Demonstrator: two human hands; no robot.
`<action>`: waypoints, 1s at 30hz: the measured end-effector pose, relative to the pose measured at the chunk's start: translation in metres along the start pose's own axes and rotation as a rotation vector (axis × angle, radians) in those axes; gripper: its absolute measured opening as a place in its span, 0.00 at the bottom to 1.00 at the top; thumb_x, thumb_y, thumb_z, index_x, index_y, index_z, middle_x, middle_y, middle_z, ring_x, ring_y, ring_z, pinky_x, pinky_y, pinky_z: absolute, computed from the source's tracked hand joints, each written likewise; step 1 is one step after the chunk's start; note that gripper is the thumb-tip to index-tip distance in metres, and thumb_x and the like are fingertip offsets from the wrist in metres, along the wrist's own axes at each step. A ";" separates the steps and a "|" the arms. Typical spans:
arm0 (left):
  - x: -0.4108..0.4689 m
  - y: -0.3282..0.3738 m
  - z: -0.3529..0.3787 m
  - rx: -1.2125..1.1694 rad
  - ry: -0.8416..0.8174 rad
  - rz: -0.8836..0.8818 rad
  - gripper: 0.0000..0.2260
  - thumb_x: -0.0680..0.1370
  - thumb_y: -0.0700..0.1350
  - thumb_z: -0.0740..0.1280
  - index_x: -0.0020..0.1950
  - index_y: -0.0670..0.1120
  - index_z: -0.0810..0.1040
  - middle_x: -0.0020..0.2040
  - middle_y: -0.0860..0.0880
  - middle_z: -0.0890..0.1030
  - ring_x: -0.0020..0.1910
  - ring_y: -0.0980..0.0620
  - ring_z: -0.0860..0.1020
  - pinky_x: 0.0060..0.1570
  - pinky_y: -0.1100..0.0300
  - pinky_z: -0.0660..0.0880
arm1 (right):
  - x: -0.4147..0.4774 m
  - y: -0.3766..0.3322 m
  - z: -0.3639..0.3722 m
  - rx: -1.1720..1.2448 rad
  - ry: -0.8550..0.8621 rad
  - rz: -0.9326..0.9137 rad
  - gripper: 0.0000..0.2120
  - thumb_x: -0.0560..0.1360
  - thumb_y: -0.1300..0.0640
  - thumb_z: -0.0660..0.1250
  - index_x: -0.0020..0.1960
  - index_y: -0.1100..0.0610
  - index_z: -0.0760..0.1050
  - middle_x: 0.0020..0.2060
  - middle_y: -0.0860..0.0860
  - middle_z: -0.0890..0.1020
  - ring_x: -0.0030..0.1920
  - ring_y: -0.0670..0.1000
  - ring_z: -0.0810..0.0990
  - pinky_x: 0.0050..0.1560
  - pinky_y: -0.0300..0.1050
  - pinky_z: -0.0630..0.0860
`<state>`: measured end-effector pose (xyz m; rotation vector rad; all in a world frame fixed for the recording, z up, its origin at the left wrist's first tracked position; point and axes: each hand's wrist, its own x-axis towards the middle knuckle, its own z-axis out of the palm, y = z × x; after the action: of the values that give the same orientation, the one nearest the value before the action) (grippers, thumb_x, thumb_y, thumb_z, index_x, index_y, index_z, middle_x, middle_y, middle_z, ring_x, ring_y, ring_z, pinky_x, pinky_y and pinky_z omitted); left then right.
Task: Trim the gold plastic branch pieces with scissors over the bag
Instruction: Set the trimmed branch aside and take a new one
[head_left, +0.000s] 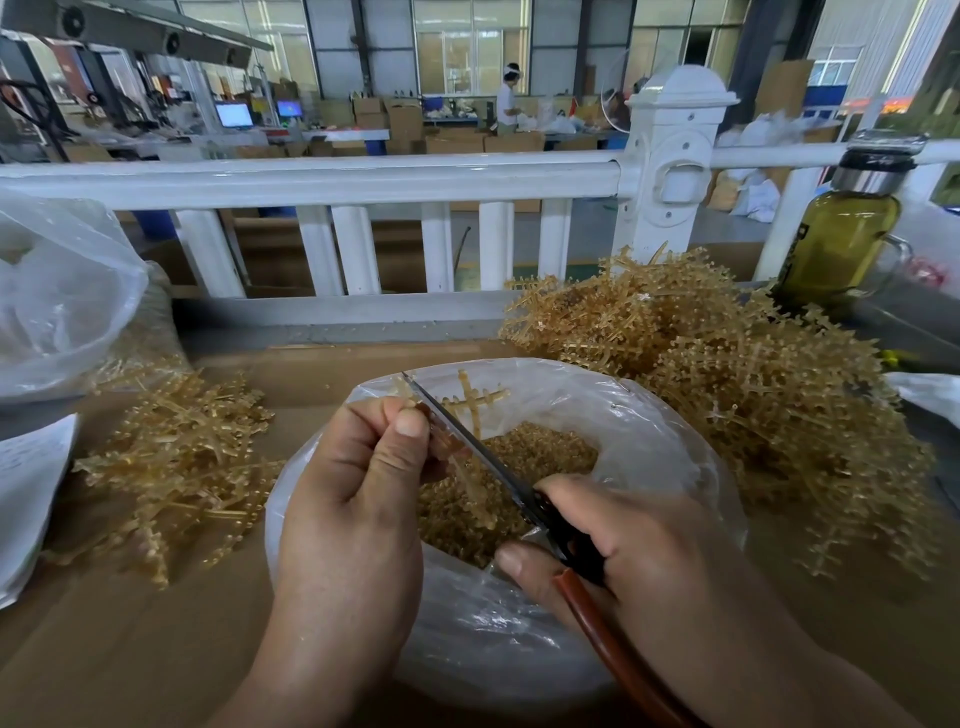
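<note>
My left hand (353, 483) pinches a gold plastic branch piece (475, 402) above the open clear plastic bag (670, 447). Its cross-shaped tip sticks up past the blades. My right hand (623, 545) grips the scissors (467, 441) by their reddish-brown handles, with the thin blades running up and left across the branch beside my left thumb. Small gold trimmed bits (535, 457) fill the bottom of the bag.
A big pile of gold branches (727, 374) lies to the right, a smaller flatter pile (182, 457) to the left on the cardboard surface. A clear bag (62, 296) sits far left, papers (26, 493) below it. A bottle of yellow-green liquid (841, 234) stands by the white railing (363, 182).
</note>
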<state>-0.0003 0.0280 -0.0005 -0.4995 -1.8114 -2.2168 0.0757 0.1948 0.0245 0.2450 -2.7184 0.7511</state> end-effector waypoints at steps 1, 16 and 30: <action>0.000 0.000 0.000 0.004 0.003 0.000 0.11 0.78 0.54 0.65 0.43 0.49 0.80 0.45 0.40 0.84 0.51 0.37 0.82 0.54 0.48 0.77 | 0.000 0.000 0.000 0.003 -0.005 0.001 0.21 0.72 0.28 0.54 0.43 0.46 0.67 0.28 0.44 0.72 0.33 0.45 0.76 0.33 0.38 0.68; -0.002 -0.001 0.001 0.014 -0.032 0.036 0.12 0.73 0.60 0.68 0.43 0.51 0.79 0.42 0.44 0.82 0.46 0.43 0.80 0.52 0.48 0.75 | -0.001 0.001 -0.002 0.042 -0.040 0.026 0.26 0.71 0.27 0.54 0.55 0.44 0.73 0.36 0.44 0.79 0.38 0.43 0.79 0.37 0.39 0.74; -0.005 -0.001 0.003 -0.020 -0.019 0.049 0.09 0.73 0.59 0.67 0.42 0.55 0.80 0.40 0.49 0.80 0.43 0.50 0.78 0.48 0.53 0.73 | -0.002 -0.006 0.000 0.124 -0.017 0.027 0.21 0.71 0.29 0.58 0.54 0.42 0.73 0.41 0.39 0.79 0.39 0.39 0.79 0.37 0.31 0.72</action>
<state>0.0039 0.0306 -0.0024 -0.5648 -1.7682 -2.2071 0.0791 0.1899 0.0268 0.2443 -2.6995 0.9312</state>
